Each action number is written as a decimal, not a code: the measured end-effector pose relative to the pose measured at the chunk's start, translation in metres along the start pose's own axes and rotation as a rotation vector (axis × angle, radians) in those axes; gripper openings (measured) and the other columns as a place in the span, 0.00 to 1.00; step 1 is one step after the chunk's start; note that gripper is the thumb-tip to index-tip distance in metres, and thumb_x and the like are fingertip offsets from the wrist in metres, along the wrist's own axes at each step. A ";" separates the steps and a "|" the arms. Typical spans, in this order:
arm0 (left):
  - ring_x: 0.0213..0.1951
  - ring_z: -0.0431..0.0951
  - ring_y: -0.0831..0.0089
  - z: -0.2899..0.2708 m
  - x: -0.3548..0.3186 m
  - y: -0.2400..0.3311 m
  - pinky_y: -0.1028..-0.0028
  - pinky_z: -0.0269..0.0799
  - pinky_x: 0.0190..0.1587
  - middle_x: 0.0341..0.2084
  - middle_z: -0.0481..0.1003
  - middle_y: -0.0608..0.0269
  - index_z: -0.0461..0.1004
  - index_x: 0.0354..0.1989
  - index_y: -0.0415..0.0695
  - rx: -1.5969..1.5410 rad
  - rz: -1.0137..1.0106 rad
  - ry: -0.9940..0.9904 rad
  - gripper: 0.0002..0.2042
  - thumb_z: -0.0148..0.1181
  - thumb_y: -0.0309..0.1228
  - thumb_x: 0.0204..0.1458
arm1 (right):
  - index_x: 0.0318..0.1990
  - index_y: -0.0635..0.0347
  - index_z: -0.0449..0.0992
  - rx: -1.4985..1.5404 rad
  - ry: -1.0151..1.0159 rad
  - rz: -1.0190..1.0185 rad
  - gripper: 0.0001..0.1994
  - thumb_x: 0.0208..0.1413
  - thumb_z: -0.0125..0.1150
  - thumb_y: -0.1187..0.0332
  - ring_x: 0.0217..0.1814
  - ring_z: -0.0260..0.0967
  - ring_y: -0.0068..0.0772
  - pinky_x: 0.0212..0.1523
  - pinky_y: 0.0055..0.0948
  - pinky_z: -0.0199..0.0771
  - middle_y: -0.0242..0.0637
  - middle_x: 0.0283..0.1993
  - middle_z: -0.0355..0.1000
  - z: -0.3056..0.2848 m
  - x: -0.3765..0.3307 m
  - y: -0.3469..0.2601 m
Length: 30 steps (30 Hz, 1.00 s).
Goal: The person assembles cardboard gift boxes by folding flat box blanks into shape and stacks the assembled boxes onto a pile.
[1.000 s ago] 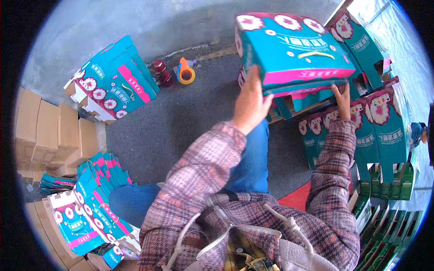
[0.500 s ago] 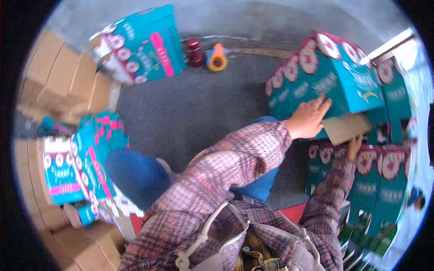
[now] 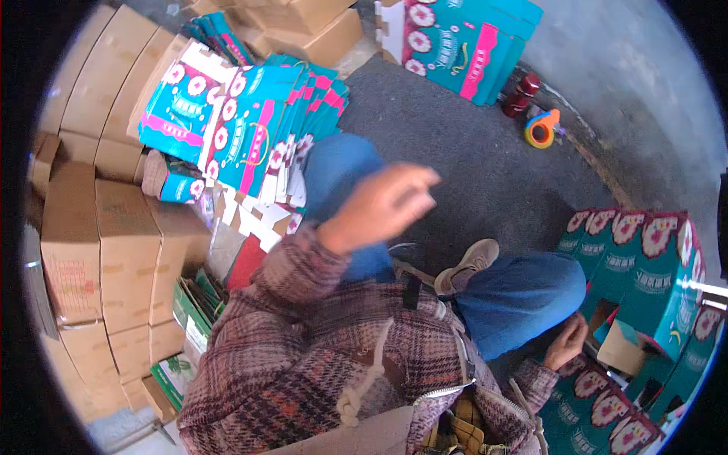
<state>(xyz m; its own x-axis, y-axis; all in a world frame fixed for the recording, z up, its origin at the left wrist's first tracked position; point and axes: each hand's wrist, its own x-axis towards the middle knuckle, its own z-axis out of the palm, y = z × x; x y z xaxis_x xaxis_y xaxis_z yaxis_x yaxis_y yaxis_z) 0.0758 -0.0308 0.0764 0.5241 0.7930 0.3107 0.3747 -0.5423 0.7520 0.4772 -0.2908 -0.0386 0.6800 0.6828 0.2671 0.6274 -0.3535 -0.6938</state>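
My left hand [image 3: 387, 205], smeared by motion, hangs in the air over my left knee with its fingers loosely apart and nothing in it. Near it lies a fanned stack of flat teal cartons [image 3: 254, 125] with pink strips and white flower prints. My right hand [image 3: 567, 345] is low beside my right knee, fingers loosely bent and seemingly empty. Just right of it stand assembled teal cartons [image 3: 633, 254], and a brown cardboard flap [image 3: 620, 347] sticks out from an opening in them. More teal cartons [image 3: 580, 406] stand below that hand.
Brown cardboard boxes [image 3: 125, 250] are piled along the left, with more [image 3: 303, 38] at the back. A teal carton panel [image 3: 470, 49] leans at the far wall. Beside it are a dark red bottle [image 3: 521, 95] and an orange-and-yellow tape dispenser [image 3: 541, 129] on the dark floor.
The view has swung left. My left hand has come off the teal carton at the right and moved left, toward the flat stack. My right hand has drawn back from the brown flap.
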 end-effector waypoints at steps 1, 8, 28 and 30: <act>0.42 0.76 0.71 -0.026 -0.010 -0.019 0.71 0.71 0.46 0.41 0.75 0.58 0.72 0.46 0.37 0.025 -0.082 0.205 0.12 0.56 0.27 0.54 | 0.47 0.70 0.71 0.083 0.032 -0.026 0.12 0.63 0.47 0.70 0.43 0.71 0.31 0.47 0.29 0.71 0.43 0.44 0.73 0.002 0.014 -0.018; 0.34 0.77 0.75 -0.100 -0.090 -0.192 0.77 0.72 0.36 0.34 0.76 0.59 0.72 0.43 0.37 -0.689 -0.702 0.860 0.10 0.54 0.29 0.56 | 0.48 0.68 0.70 0.175 -0.126 -0.304 0.11 0.64 0.45 0.71 0.43 0.70 0.30 0.47 0.29 0.71 0.43 0.43 0.72 0.046 0.075 -0.169; 0.37 0.79 0.55 -0.236 -0.430 -0.528 0.58 0.72 0.39 0.32 0.77 0.50 0.74 0.33 0.42 0.547 -1.393 0.701 0.16 0.64 0.39 0.39 | 0.44 0.66 0.73 -0.247 -0.875 -0.575 0.10 0.57 0.52 0.72 0.42 0.72 0.50 0.43 0.37 0.71 0.50 0.42 0.73 0.204 0.064 -0.221; 0.27 0.76 0.64 -0.231 -0.417 -0.528 0.66 0.72 0.30 0.24 0.75 0.59 0.71 0.33 0.44 0.095 -1.313 0.890 0.17 0.64 0.45 0.44 | 0.44 0.66 0.73 -0.277 -0.877 -0.564 0.10 0.57 0.52 0.72 0.42 0.72 0.50 0.43 0.37 0.72 0.50 0.41 0.73 0.205 0.065 -0.224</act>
<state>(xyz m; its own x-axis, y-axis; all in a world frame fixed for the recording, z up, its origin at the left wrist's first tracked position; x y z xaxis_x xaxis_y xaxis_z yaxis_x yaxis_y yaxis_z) -0.5173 -0.0112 -0.3156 -0.7714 0.5873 -0.2450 0.2492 0.6330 0.7330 0.3030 -0.0363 -0.0029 -0.1734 0.9737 -0.1477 0.9040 0.0979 -0.4162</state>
